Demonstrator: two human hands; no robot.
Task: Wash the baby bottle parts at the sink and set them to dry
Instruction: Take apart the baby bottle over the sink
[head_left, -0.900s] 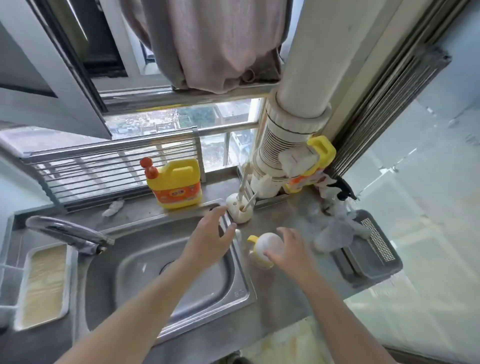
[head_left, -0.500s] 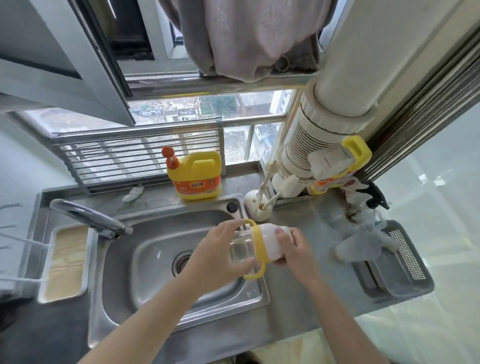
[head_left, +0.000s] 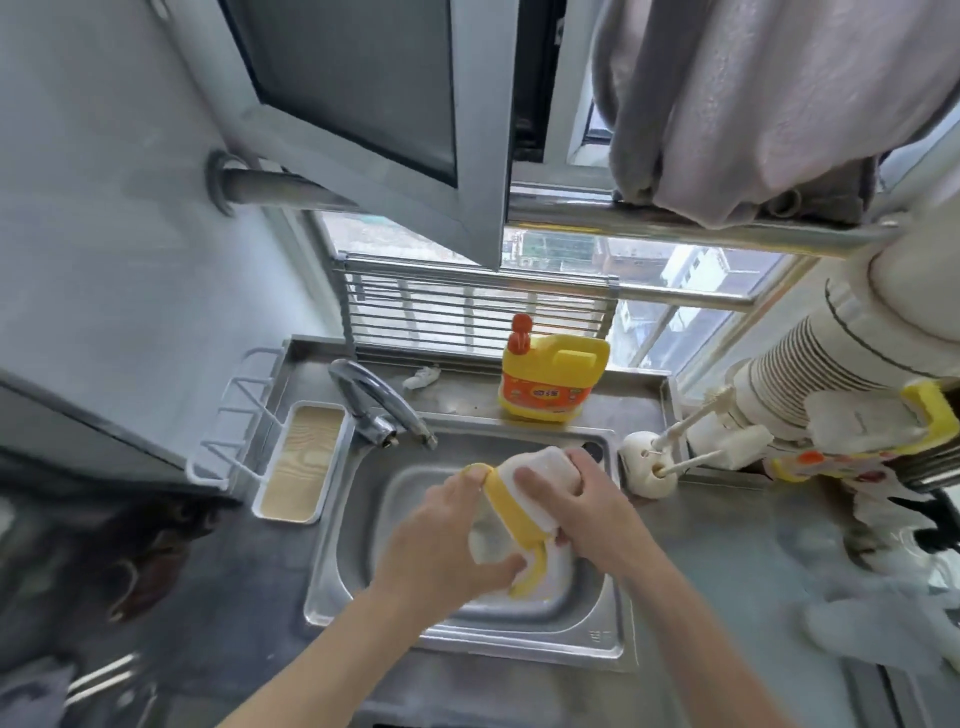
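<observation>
Both hands hold the baby bottle (head_left: 514, 506) over the metal sink (head_left: 358, 525). The left hand (head_left: 441, 545) is curled round the clear bottom part. The right hand (head_left: 582, 512) grips the white cap end. The bottle is tipped on its side, and its yellow ring and handles show between the two hands. The tap (head_left: 382, 410) is behind the sink on the left. A yellow soap jug (head_left: 553, 382) stands on the bench (head_left: 727, 582) at the back. A white brush holder (head_left: 644, 470) sits just beside the sink on the right.
</observation>
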